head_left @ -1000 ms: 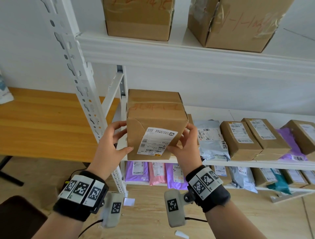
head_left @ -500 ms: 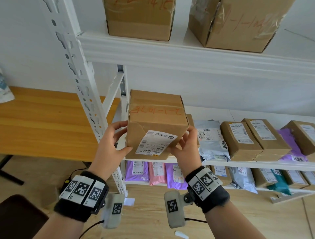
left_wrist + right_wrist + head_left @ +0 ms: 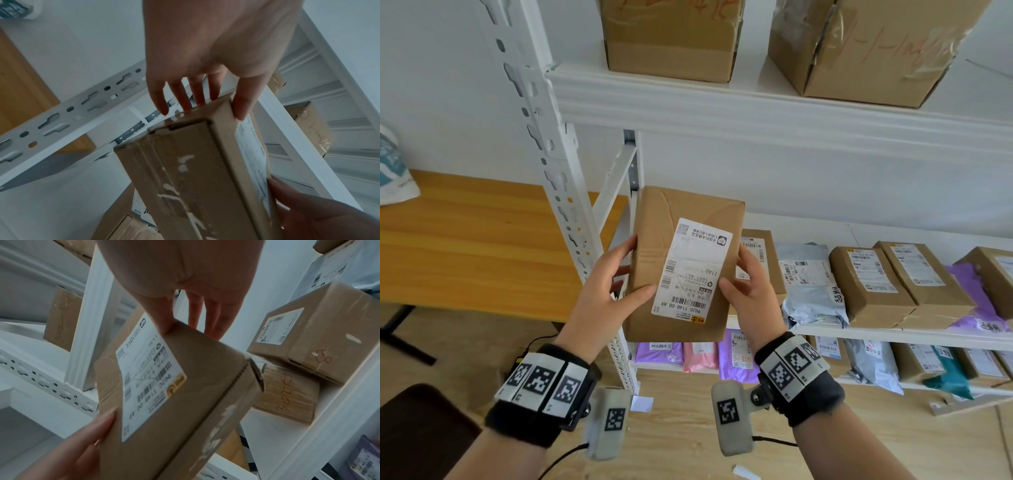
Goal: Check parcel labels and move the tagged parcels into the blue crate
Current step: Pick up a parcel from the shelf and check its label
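I have the box (image 3: pixel 681 263) up in front of the rack (image 3: pixel 558 178), held in the air between both hands at about the height of the middle shelf (image 3: pixel 893 330). My left hand (image 3: pixel 602 294) grasps its left side: the thumb lies across the front face beside the label (image 3: pixel 690 270), and the fingers (image 3: pixel 197 94) reach round the far edge. My right hand (image 3: pixel 751 298) grasps the right side the same way, thumb on the front at the label's edge, fingers behind. The box stands on end, tilted a little, its labelled face turned to me. The label reads upside down; I can make out barcodes and a yellow mark at its lower corner. In the left wrist view a side of the box carries pale scrawled marks.

Behind the box, the middle shelf holds more brown boxes (image 3: pixel 869 284), a grey mailer (image 3: pixel 808 274) and purple bags (image 3: pixel 976 301). The lower shelf (image 3: pixel 664 366) holds purple and pink mailers. Two large cartons (image 3: pixel 671 37) sit on the top shelf. A wooden table (image 3: pixel 465 240) stands left of the rack.
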`<state>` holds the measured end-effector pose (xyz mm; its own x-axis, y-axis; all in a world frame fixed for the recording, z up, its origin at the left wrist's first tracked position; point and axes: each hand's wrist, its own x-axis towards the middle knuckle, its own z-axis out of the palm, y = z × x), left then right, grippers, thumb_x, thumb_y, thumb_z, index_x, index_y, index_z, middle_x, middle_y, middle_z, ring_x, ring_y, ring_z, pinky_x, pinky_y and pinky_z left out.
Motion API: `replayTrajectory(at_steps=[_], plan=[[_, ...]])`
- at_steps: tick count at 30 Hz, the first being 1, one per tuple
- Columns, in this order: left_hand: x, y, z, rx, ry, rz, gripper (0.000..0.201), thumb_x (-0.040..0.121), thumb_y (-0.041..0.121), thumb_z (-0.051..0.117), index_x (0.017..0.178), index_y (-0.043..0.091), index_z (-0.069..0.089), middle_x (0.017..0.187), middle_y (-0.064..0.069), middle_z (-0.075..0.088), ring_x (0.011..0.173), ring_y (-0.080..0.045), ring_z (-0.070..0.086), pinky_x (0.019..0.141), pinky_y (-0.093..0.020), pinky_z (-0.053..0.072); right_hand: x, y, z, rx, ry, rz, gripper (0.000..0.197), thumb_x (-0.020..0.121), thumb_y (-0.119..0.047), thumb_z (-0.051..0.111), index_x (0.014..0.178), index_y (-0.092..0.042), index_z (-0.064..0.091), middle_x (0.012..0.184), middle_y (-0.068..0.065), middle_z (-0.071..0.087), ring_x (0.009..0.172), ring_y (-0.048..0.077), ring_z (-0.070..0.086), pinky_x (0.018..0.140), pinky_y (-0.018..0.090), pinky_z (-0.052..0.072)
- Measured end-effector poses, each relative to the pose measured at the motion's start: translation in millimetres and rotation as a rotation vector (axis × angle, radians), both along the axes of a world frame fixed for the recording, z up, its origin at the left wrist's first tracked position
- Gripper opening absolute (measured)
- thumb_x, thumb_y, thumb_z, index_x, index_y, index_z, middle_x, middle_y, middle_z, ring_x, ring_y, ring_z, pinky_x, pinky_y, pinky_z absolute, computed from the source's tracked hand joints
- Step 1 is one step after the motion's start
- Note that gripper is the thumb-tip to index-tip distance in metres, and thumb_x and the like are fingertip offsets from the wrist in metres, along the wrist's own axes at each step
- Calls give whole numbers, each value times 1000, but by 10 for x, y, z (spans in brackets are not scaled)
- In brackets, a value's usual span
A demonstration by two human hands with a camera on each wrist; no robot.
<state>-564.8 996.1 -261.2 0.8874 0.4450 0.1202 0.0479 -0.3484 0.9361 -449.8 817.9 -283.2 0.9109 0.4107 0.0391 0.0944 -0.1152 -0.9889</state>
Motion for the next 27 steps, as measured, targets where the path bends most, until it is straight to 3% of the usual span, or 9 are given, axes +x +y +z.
replayTrajectory(at_steps=[4,7,8,11,13,17,20,23,27], plan=[[-30,28,37,-17,17,-5,67,77,47,67,134,60,33,135,29,46,123,4,45,107,-40,41,33,53,13,8,12,-5,53,95,-6,53,143,-24,38,133,-3,54,114,9,58,94,35,52],[-34,48,71,-9,34,-16,63,80,46,68,129,65,32,133,32,46,125,2,45,106,-44,42,89,104,27,29,49,-7,45,96,-10,53,136,-23,39,117,-6,57,89,-14,60,74,15,53],[-29,57,78,8,42,-18,65,81,43,68,130,64,30,134,33,45,125,3,45,106,-43,42,120,135,35,34,63,-11,43,95,-10,53,134,-25,40,112,-7,57,86,-14,60,71,13,51],[14,108,89,88,60,-16,74,84,35,68,140,57,24,143,26,40,132,-1,39,109,-45,39,216,260,71,28,98,-27,40,94,-8,55,125,-31,44,115,2,62,105,10,62,83,28,54],[63,162,105,124,58,-8,76,86,30,67,145,48,23,145,24,37,132,0,38,109,-39,38,272,345,99,31,102,-13,43,92,-6,57,124,-31,45,122,7,62,111,18,62,86,33,55],[198,281,132,143,54,45,75,88,17,65,150,29,25,137,24,39,122,8,40,100,-17,38,391,488,155,28,58,32,47,90,-6,59,130,-28,46,127,-2,59,104,0,61,80,19,54],[298,375,107,142,69,86,74,89,14,63,151,27,24,138,17,42,119,7,42,85,-4,42,471,602,135,21,17,25,49,90,-9,60,135,-25,47,126,-5,56,94,-13,58,72,9,50],[390,455,58,161,84,108,74,90,15,62,151,28,22,148,10,38,125,2,41,95,-12,42,513,700,103,17,56,15,48,91,-11,60,134,-28,47,123,-3,59,98,1,61,71,14,52],[502,524,-36,191,116,92,76,90,17,63,152,30,20,150,9,38,133,-2,37,109,-28,36,574,813,27,1,126,32,56,90,-6,59,139,-29,43,132,1,56,111,13,59,93,36,53]])
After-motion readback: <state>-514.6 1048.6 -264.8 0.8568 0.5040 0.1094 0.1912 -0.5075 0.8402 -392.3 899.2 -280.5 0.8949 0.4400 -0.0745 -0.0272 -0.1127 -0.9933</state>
